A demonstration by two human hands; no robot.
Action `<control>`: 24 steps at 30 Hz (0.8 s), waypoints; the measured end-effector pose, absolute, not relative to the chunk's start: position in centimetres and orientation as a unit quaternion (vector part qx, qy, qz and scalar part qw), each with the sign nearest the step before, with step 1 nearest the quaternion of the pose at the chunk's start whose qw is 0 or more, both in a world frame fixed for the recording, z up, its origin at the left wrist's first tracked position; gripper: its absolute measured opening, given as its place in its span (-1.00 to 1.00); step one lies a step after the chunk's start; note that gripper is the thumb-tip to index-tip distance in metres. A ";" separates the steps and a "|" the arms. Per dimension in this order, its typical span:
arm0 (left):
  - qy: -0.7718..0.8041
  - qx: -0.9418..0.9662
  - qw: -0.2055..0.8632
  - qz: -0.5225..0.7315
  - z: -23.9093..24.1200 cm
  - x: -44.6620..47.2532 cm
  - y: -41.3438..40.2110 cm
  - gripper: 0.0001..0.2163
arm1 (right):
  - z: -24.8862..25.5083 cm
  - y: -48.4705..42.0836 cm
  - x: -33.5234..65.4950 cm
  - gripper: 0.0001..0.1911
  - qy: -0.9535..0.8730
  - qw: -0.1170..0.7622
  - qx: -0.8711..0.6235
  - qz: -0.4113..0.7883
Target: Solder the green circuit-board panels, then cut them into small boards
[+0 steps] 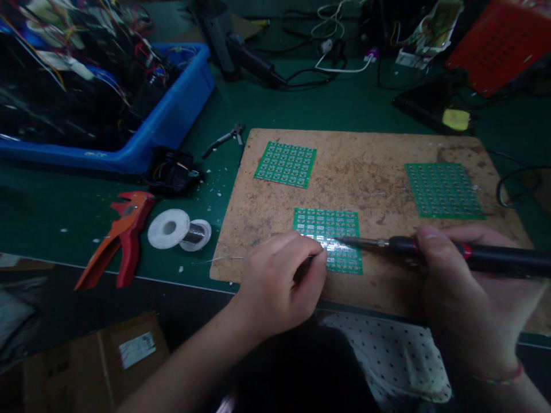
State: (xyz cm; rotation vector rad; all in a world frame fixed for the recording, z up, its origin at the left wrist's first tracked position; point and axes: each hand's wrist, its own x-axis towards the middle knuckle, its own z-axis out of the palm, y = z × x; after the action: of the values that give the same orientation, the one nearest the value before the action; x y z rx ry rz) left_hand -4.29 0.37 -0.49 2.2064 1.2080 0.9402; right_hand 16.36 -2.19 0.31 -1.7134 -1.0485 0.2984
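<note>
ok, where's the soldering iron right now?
Head view, right of centre: the soldering iron is in the right hand, tip pointing left over the green circuit board nearest the person, close to the left hand.

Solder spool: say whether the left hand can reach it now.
Probably yes: the solder spool lies left of the left hand, with just a thin wire crossing the gap, which the hand seems to hold.

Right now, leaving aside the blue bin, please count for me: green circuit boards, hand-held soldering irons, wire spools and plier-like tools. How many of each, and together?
Green circuit boards: 3 (upper-left board, right-hand board, near board)
Soldering iron in the right hand: 1
Wire spool: 1
Plier-like tools: 2 (orange-red tool, small grey pliers)
Total: 7
</note>
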 end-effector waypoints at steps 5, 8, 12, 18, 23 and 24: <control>0.476 0.756 0.179 0.411 -0.4 -5.0 0.1 -0.96 | 0.2 -2.3 16.1 -0.80 -0.404 0.576 -0.703 0.103; 0.492 0.762 0.178 0.382 -0.3 -5.2 0.2 -0.93 | 0.2 -2.3 16.0 -0.79 -0.403 0.576 -0.704 0.101; 0.485 0.776 0.194 0.354 -0.3 -4.9 0.4 -0.89 | 0.4 -2.2 15.8 -0.81 -0.427 0.552 -0.706 0.119; 0.484 0.789 0.204 0.318 -0.5 -4.6 0.8 -0.88 | 0.4 -2.2 15.9 -0.83 -0.455 0.533 -0.705 0.108; 0.482 0.795 0.201 0.308 -0.6 -4.5 0.8 -0.88 | 0.4 -2.3 16.1 -0.80 -0.469 0.532 -0.698 0.102; 0.482 0.796 0.199 0.307 -0.6 -4.5 0.7 -0.88 | 0.4 -2.3 16.1 -0.81 -0.470 0.529 -0.699 0.100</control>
State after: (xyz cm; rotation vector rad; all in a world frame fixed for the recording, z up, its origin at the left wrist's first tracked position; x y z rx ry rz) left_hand -4.51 0.74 -0.56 2.2264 1.3476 0.8571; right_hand 16.10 -2.31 0.36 -1.6695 -1.1234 0.2388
